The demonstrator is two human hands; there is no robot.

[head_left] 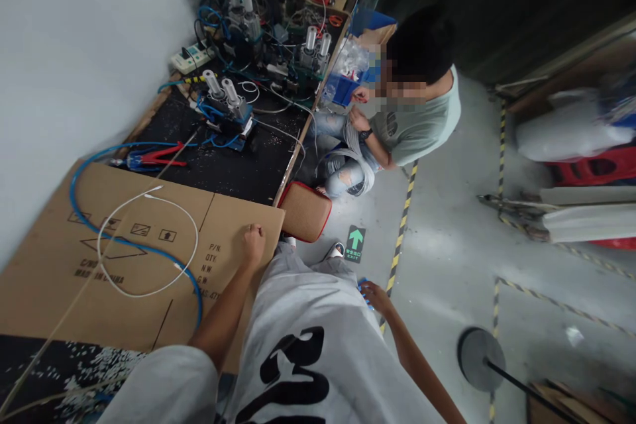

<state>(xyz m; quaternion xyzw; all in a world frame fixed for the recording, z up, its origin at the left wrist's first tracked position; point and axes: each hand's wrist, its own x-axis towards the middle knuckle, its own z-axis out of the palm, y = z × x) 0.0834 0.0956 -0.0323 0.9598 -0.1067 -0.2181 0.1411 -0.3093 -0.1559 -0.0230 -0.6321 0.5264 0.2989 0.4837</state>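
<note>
My left hand [254,243] rests closed in a fist on a flat cardboard sheet [233,212], near its right edge; nothing shows in it. A white cable [197,238] lies in a loop on the cardboard, left of that hand. Beneath the loop runs a blue hose [149,248]. It curves up to a blue tool with red handles [159,156] at the sheet's far edge. Down at my right side, over the floor, my right hand [376,296] is closed around a small blue object [364,283], mostly hidden, whose kind I cannot make out.
Pneumatic presses [228,106] and a power strip [191,57] crowd the black bench ahead. Beside it a co-worker [417,119] sits with coiled grey cable. A brown-topped stool [304,212] stands by my feet. A round black base [480,358] with a pole is on the right.
</note>
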